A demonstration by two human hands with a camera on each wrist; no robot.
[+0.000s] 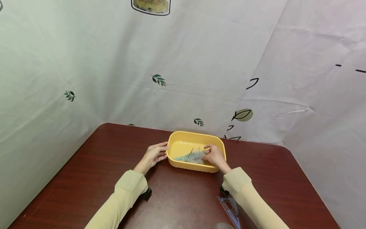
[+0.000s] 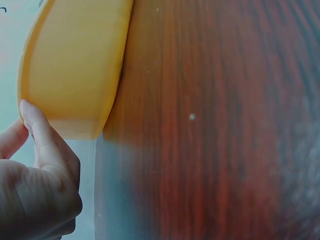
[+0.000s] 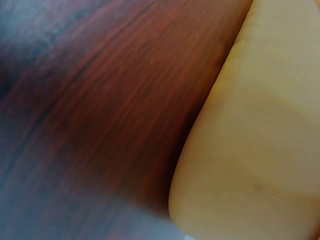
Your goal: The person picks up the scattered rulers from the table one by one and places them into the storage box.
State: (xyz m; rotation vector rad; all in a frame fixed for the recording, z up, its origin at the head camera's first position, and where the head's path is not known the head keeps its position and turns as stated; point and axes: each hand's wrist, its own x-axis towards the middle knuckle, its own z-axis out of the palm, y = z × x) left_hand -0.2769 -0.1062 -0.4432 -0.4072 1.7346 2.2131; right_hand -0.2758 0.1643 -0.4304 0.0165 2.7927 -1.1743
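Note:
A yellow plastic basin (image 1: 194,166) stands on the dark red-brown table. My left hand (image 1: 155,153) is at its left end, and in the left wrist view the thumb and a finger of that hand (image 2: 42,175) pinch the rim of the basin (image 2: 75,65). Inside the basin lies a small heap of clear and greenish drawing rulers (image 1: 194,156). Over the right wall reaches my right hand (image 1: 214,156), its bent fingers at the right side of the heap; I cannot tell whether they grip a piece. The right wrist view shows only the basin's outer wall (image 3: 250,140) and the table.
On the table (image 1: 177,197) near my right forearm lies a clear set square with blue edging (image 1: 228,210). Beside it, at the frame's bottom edge, part of a round-edged clear piece (image 1: 223,225) shows. A pale patterned cloth (image 1: 177,105) hangs behind the table.

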